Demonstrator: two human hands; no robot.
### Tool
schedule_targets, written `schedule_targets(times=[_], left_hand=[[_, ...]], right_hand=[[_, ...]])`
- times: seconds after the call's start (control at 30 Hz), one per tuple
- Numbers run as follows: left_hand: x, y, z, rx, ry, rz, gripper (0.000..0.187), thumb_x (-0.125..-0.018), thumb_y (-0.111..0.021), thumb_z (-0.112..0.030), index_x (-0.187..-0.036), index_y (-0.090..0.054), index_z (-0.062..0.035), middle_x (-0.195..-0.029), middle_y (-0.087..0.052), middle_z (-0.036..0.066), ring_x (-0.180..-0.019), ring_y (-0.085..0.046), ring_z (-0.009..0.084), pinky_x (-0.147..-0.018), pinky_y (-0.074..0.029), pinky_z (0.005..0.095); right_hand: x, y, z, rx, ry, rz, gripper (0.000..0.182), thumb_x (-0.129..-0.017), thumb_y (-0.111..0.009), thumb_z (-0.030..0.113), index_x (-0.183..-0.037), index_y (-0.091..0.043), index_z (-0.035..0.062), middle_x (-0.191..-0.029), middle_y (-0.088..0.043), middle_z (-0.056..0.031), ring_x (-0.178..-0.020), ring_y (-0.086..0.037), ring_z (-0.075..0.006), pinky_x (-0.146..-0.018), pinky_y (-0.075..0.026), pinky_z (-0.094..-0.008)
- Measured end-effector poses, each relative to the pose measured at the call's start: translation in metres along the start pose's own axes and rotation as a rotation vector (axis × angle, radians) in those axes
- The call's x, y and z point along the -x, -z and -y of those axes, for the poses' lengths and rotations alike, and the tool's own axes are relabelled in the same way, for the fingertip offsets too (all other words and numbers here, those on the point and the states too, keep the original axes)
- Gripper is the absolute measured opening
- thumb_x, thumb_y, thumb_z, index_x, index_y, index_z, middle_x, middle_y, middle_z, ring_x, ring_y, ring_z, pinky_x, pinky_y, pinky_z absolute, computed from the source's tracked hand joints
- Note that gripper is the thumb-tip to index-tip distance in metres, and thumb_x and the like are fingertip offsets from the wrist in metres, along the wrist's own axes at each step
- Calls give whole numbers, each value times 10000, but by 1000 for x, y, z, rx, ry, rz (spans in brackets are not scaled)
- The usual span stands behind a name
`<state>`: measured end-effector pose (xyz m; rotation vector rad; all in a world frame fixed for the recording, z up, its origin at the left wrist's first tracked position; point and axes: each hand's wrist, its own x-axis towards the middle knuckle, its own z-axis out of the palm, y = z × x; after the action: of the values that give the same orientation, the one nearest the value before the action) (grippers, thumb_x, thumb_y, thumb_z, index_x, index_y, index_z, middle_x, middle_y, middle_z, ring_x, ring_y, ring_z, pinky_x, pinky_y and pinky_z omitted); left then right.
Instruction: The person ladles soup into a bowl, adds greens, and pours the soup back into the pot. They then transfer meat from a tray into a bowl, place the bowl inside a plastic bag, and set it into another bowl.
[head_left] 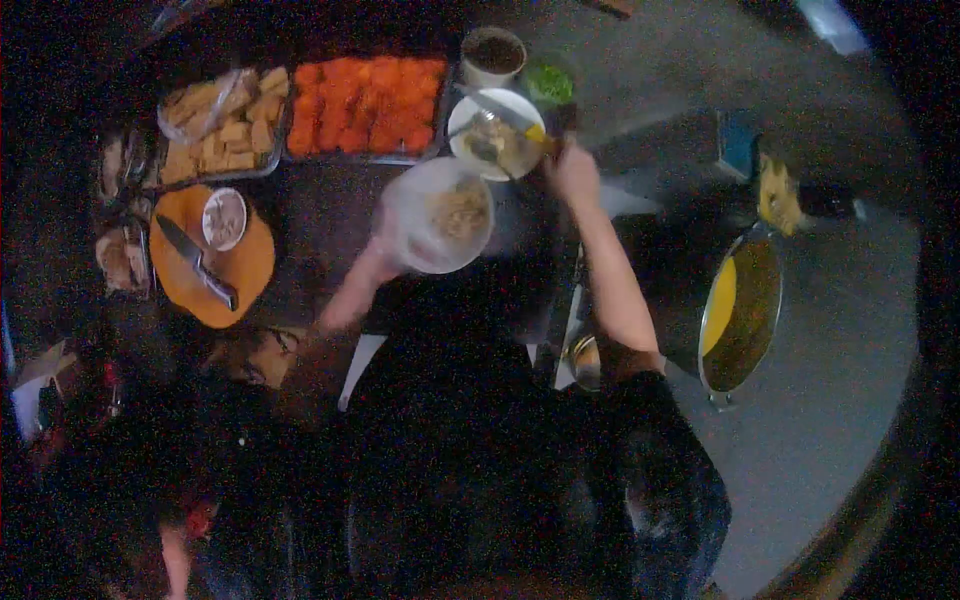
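Translucent bowl [422, 205], pale food [463, 212] inside, held by left hand [382, 248] mid-frame; right hand [573, 178] beside white bowl [520, 104], grip unclear.

Translucent whitish round bowl [411, 208]: pale-brown heap inside, blurred, mouth up, held at side in my left hand [383, 243]. White round bowl [513, 102] just beyond: pale contents, right rim near my right hand [574, 176].
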<state>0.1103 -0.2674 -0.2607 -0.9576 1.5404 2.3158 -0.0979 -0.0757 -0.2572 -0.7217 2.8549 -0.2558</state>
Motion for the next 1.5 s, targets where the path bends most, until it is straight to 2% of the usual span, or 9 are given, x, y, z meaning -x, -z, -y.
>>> schedule_targets(times=[0.1,0.33,0.43,0.6,0.73,0.97,1.1,1.37,1.5], left_hand=[[-5,1,-14,21,-20,-37,725,-766,-382,-589,-1235,-304,-41,-1187,-403,133,-1033,-450,256,-808,-411,406],[-15,22,-34,103,-66,-207,730,-768,-376,-591,-1255,-281,-54,-1216,-379,128,-1065,-428,257,-843,-393,411],[-21,27,-57,114,-92,-227,732,-769,-374,-591,-1261,-274,-58,-1224,-372,127,-1074,-422,257,-853,-388,413],[-42,52,-89,108,-74,-304,688,-776,-346,-594,-1283,-240,-141,-1292,-304,71,-1164,-315,260,-939,-299,407],[-81,68,-93,159,-152,-204,688,-770,-373,-596,-1291,-229,-172,-1263,-335,82,-1154,-325,244,-898,-319,434],[-94,35,-116,134,-65,-244,707,-757,-377,-613,-1285,-242,-162,-1254,-348,85,-1139,-349,248,-867,-344,455],[-94,22,-119,132,-28,-249,719,-749,-379,-623,-1281,-250,-157,-1249,-355,86,-1130,-363,250,-849,-358,467],[-104,20,-91,149,-113,-216,728,-743,-377,-632,-1277,-256,-154,-1241,-366,87,-1109,-384,250,-818,-376,464],[-97,15,-83,151,-125,-209,732,-740,-376,-637,-1276,-260,-152,-1237,-371,87,-1098,-395,249,-803,-385,462]], right_hand=[[-32,44,3,-75,-132,-362,605,-730,-526,458,-1098,-395,-4,-902,-562,-201,-817,-556,-354,-673,-460,-424],[-125,44,37,-168,-188,-178,623,-742,-489,515,-1083,-416,0,-969,-540,-231,-873,-541,-356,-701,-444,-425],[-168,25,28,-120,-217,-194,509,-746,-530,397,-1051,-448,-2,-934,-544,-244,-847,-547,-358,-702,-445,-423],[-206,-11,15,-151,159,-123,261,-663,-559,150,-833,-558,-48,-804,-550,-264,-779,-548,-375,-663,-454,-424],[-169,63,58,-87,302,289,240,-718,-565,168,-817,-553,-51,-753,-564,-238,-716,-541,-394,-612,-441,-433],[-176,35,18,-950,-50,298,173,-784,-515,96,-918,-569,2,-621,-558,-43,-511,-483,-92,-446,-372,-203],[-143,67,30,-1078,-20,164,174,-789,-510,93,-908,-567,-21,-665,-571,-43,-510,-496,-109,-455,-380,-216],[-62,105,58,-233,425,-250,148,-777,-504,91,-900,-554,27,-772,-593,-166,-674,-581,-290,-571,-448,-363],[-88,68,48,214,373,-68,167,-789,-465,116,-920,-529,35,-822,-585,-170,-731,-562,-340,-602,-454,-391]])
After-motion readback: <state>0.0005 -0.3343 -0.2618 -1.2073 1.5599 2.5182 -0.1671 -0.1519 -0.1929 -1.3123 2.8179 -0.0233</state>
